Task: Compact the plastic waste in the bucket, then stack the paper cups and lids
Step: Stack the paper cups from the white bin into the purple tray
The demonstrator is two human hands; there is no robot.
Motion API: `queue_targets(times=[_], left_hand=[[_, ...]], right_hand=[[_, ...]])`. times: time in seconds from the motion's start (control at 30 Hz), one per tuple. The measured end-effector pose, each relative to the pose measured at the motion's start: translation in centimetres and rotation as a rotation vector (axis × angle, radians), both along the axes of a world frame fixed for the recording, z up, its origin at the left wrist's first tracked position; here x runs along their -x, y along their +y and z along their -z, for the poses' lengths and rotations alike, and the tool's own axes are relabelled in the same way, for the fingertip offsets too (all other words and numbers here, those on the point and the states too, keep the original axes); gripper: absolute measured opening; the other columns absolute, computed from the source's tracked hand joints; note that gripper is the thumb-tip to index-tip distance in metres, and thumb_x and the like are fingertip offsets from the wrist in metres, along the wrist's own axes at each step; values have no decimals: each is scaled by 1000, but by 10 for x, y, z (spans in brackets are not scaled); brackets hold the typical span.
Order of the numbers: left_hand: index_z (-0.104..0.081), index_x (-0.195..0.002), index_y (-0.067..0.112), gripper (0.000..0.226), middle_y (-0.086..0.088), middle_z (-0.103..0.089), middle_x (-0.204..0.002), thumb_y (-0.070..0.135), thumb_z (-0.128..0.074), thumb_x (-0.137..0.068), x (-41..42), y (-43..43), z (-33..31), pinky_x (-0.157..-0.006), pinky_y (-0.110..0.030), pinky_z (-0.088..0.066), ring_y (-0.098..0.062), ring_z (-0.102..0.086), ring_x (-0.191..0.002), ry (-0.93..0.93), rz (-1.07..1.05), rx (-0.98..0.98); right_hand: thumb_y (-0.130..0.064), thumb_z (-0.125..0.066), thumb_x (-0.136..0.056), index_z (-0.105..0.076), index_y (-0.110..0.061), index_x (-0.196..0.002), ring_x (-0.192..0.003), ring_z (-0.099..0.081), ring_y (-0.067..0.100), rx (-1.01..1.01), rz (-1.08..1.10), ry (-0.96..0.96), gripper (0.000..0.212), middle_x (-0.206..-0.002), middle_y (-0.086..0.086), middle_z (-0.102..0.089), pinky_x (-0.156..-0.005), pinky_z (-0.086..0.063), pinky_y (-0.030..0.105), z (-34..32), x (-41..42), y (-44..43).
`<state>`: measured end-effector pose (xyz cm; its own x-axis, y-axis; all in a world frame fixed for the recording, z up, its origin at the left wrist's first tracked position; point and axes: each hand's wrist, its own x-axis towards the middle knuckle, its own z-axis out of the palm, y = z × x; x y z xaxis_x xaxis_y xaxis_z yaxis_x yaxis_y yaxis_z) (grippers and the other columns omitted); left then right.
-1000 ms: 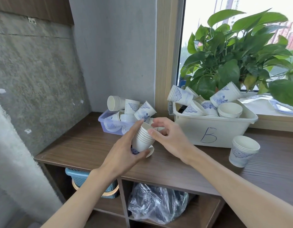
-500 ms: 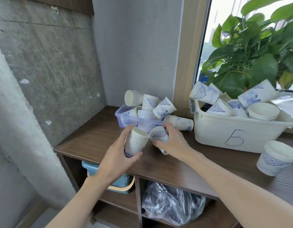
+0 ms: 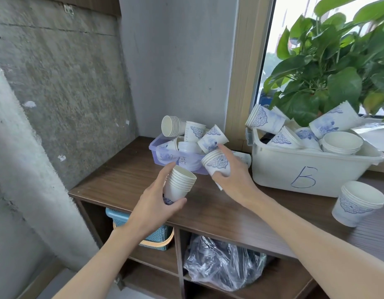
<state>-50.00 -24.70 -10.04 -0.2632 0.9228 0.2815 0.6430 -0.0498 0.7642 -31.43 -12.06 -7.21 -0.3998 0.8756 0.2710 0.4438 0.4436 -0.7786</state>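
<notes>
mid-frame above the table [image 3: 122,175], the left grip [image 3: 153,206] clasps the tall cup stack [image 3: 180,184] mouth tilted up and the right grip [image 3: 234,178] a shorter stack [image 3: 217,163]; centre its base over that mouth, then press straight.

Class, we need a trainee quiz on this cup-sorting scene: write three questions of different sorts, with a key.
1. True or false: the right hand is empty.
2. Which letter marks the white tub? A) A B) B C) D
3. Fill in: the left hand grips a nested stack of ___.

Key: 1 false, it holds a few nested cups; 2 B; 3 paper cups.
</notes>
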Motion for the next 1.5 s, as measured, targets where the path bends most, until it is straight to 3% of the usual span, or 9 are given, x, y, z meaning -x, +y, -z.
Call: queue_targets(times=[0.17,0.27,0.4,0.57,0.77,0.9,1.07,1.33,1.5], left_hand=[[-25,-140,63,87,8,-65,-119,32,-78,-78,-22,5,-5,-83,-44,-58,-19,-66,-86,17,53,-11],[-24,-140,64,87,10,-64,-121,30,-77,-79,-37,8,-8,-85,-41,-58,-15,-66,-86,23,90,-19],[-22,-141,63,89,12,-64,-122,30,-77,-80,-53,11,-12,-85,-38,-58,-11,-66,-85,21,144,-23],[-20,-137,68,90,18,-63,-122,29,-77,-79,-67,12,-20,-87,-32,-56,-3,-63,-90,22,196,-66],[-17,-136,70,93,18,-63,-125,28,-77,-79,-74,10,-27,-88,-28,-55,-4,-65,-98,19,203,-86],[-12,-144,66,101,20,-66,-118,26,-78,-79,-75,9,-27,-88,-35,-57,-13,-69,-91,-18,197,-84],[-2,-141,72,107,16,-69,-108,26,-78,-80,-76,11,-24,-76,-30,-57,-12,-66,-69,-2,208,-61],[-15,-143,66,101,9,-69,-104,19,-76,-79,-69,16,-11,-63,-17,-52,-6,-65,-62,-28,219,-10],[-13,-144,66,101,14,-67,-116,23,-74,-77,-58,29,1,-77,-30,-58,-8,-65,-79,-51,107,-39]], right_hand=[[-8,-61,-76,-37,-33,-120,-95,-54,23,4,24,192,56,-106,4,-54,-63,-51,27,-26,-23,-12],[-7,-64,-76,-34,-30,-110,-74,-53,18,17,49,337,51,-99,10,-57,-62,-51,36,-38,-33,-19],[-8,-64,-76,-34,-34,-101,-68,-51,11,35,35,420,47,-102,17,-62,-58,-48,29,-47,-39,-30],[-7,-66,-75,-37,-35,-102,-77,-56,14,67,-21,470,48,-104,18,-63,-65,-50,29,-48,-41,-37],[-18,-74,-78,-44,-30,-113,-83,-57,5,122,-84,398,48,-109,3,-60,-78,-50,26,-45,-45,-42],[-39,-66,-88,-50,-29,-127,-104,-58,4,192,-102,379,43,-117,-5,-60,-87,-47,22,-44,-47,-45],[-29,-61,-93,-50,-22,-127,-115,-56,2,224,-131,381,37,-125,-6,-61,-102,-43,25,-37,-42,-45],[-27,-64,-91,-47,-25,-122,-103,-58,-5,295,-159,319,35,-113,-14,-62,-82,-45,12,-21,-38,-33],[-30,-55,-96,-51,-14,-129,-107,-57,0,213,-46,223,37,-115,-8,-61,-84,-42,7,-7,-32,-6]])
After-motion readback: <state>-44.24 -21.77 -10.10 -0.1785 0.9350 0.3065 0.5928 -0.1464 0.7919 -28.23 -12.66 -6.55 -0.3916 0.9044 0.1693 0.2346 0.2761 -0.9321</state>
